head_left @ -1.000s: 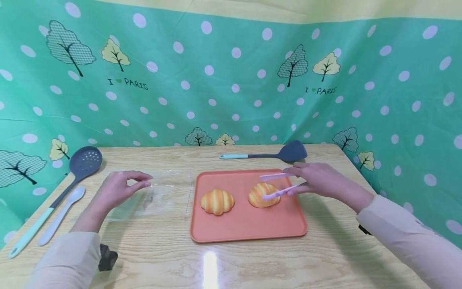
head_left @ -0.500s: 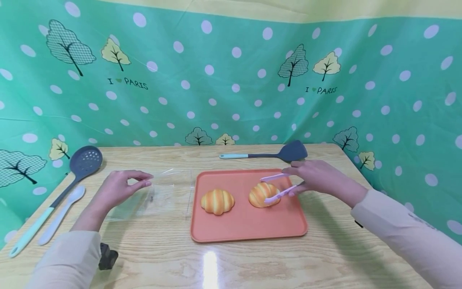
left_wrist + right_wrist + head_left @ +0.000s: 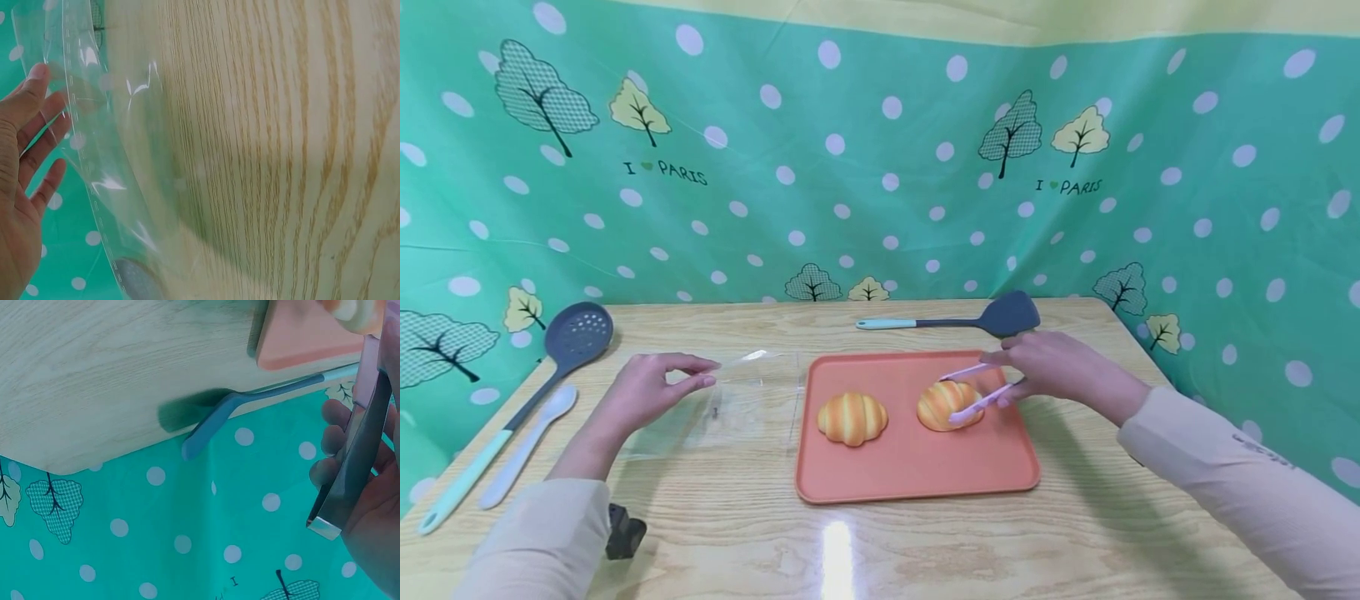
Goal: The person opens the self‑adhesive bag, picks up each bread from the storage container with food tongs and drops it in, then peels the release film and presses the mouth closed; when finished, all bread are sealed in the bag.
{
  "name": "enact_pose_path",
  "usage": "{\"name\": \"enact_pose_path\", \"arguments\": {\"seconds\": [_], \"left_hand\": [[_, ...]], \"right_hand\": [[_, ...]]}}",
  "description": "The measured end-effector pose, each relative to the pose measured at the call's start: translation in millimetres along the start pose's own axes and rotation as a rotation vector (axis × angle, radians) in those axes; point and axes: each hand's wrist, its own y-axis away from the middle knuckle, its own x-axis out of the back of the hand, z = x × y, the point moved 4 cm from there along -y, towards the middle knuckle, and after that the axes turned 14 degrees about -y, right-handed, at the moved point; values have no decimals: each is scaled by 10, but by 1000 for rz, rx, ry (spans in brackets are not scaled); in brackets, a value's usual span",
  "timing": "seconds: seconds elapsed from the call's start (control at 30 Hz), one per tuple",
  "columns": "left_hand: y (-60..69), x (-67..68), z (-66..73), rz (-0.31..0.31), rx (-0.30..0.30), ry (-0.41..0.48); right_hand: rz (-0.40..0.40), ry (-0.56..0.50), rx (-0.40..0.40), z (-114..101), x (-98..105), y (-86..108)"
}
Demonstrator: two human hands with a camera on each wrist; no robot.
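Observation:
My left hand (image 3: 643, 392) pinches the edge of a clear plastic bag (image 3: 748, 412) left of the pink tray (image 3: 910, 477). In the left wrist view the bag (image 3: 140, 169) hangs in front of the fingers. With my right hand (image 3: 1063, 371) I hold lilac-tipped metal tongs (image 3: 981, 404), whose metal bend shows in the right wrist view. The tong tips straddle the right croissant (image 3: 943, 407), one at its far side, one over its near side; whether they press on it I cannot tell. Another croissant (image 3: 852, 418) sits on the tray's left half.
A dark spatula (image 3: 1007, 314) with a mint handle lies behind the tray. Along the left table edge are a slotted skimmer (image 3: 578, 337) and a pale spoon (image 3: 556, 406). A green dotted cloth (image 3: 850, 183) hangs behind and at the sides.
My right hand and the tongs have shifted slightly, and the tong tips sit closer about the right croissant. The left hand and the bag hold nearly the same place.

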Motion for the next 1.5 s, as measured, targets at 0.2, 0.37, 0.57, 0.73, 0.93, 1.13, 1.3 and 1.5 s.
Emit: {"name": "enact_pose_path", "arguments": {"seconds": [0.2, 0.37, 0.57, 0.73, 0.93, 1.13, 1.3, 1.5], "left_hand": [[0, 0, -4, -2, -1, -6], [3, -3, -7, -20, 4, -6], [3, 11, 17, -25, -5, -21], [-9, 23, 25, -17, -18, -46], [4, 32, 26, -5, -36, -62], [14, 47, 49, -2, -39, -71], [12, 50, 49, -10, -42, -73], [8, 58, 43, -19, -47, -74]], "right_hand": [[-4, -77, 8, 17, -22, 0], [39, -127, 24, 46, -51, 13], [91, -113, 41, 43, -77, 54], [131, -103, 46, 33, -99, 103], [189, -94, 38, 51, -142, 158], [237, -114, -6, 71, -193, 226], [273, -131, -71, 78, -182, 272], [327, -107, -81, 32, -93, 251]]}}
